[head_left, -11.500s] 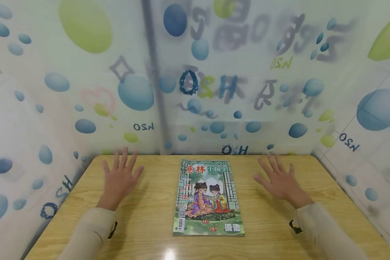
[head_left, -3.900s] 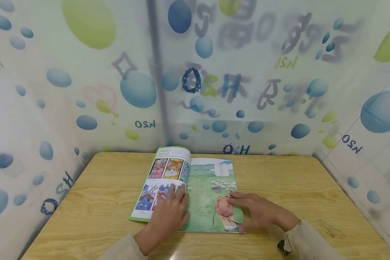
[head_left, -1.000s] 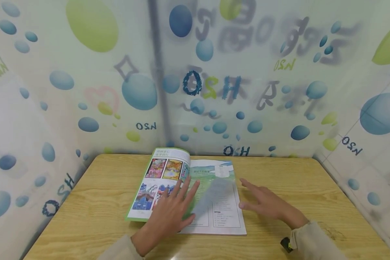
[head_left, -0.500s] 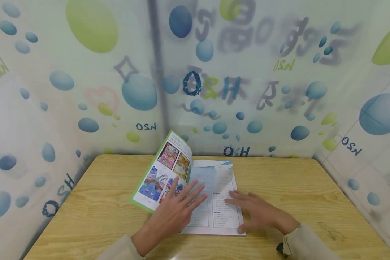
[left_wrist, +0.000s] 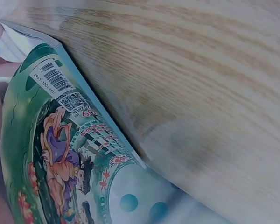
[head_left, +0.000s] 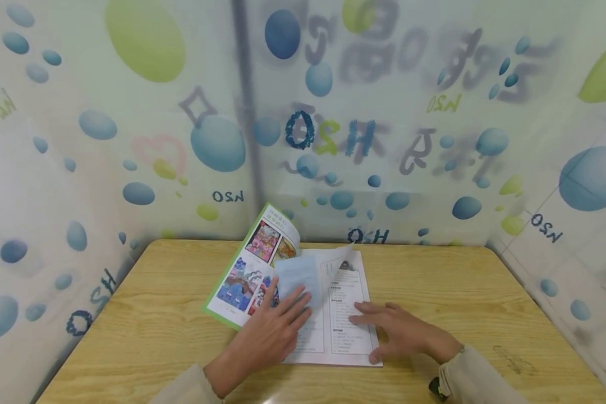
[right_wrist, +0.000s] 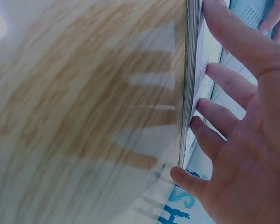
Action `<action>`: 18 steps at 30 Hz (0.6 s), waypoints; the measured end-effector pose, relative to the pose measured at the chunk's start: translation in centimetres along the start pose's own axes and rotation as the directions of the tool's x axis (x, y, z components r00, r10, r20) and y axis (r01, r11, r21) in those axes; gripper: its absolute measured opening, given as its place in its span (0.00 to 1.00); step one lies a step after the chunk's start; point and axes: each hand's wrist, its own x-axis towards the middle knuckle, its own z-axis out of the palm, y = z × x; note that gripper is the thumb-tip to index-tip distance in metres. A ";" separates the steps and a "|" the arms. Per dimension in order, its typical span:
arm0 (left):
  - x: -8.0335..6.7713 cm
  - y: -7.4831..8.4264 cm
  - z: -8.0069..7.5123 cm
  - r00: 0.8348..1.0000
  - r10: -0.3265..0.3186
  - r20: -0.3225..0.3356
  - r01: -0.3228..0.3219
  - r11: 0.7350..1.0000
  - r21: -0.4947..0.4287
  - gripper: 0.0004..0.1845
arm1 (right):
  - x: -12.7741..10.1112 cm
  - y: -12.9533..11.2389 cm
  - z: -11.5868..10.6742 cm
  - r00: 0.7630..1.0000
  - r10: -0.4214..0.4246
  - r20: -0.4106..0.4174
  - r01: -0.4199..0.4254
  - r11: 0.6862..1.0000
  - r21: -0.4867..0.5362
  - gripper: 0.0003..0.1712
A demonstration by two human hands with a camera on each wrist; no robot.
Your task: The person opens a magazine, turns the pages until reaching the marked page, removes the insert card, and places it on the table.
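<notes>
An open magazine [head_left: 356,336] lies on the wooden table. Its green-edged front cover [head_left: 232,292] is raised at the left, with colourful pictures inside; its illustrated outside [left_wrist: 60,140] shows in the left wrist view. A pale blue page [head_left: 295,275] curls leftward over the fold, its far corner standing up. My left hand [head_left: 270,334] rests across the fold with fingers extended over this page. At the magazine's right edge, my right hand [head_left: 409,331] has its fingers spread on a white printed page, and its thumb [right_wrist: 233,32] lies at the near corner of the page stack.
Pale curtains [head_left: 414,151] with blue and green drops enclose the table [head_left: 146,325] at the back and sides. A dark band [head_left: 436,389] sits at the right sleeve. Hand reflections show on the tabletop in the right wrist view.
The closed magazine has been opened. Over the last second a page has swung leftward under my left hand, and the cover has lifted. My right hand has moved onto the newly exposed page.
</notes>
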 end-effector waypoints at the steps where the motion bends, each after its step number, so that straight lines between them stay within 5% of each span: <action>1: 0.0 0.0 0.0 1.000 -0.009 -0.007 0.009 1.000 -0.009 0.30 | 0.0 0.0 0.0 1.000 0.000 0.000 0.000 1.000 0.002 0.45; 11: 0.0 0.0 0.1 0.997 -0.061 -0.055 0.061 0.998 -0.016 0.35 | 0.0 0.0 -0.1 1.000 0.021 0.011 -0.021 1.000 0.023 0.45; 18: 0.0 -0.1 0.0 0.998 -0.062 -0.031 0.060 0.997 -0.042 0.32 | -0.1 -0.1 0.0 1.000 0.019 0.007 -0.019 1.000 0.015 0.46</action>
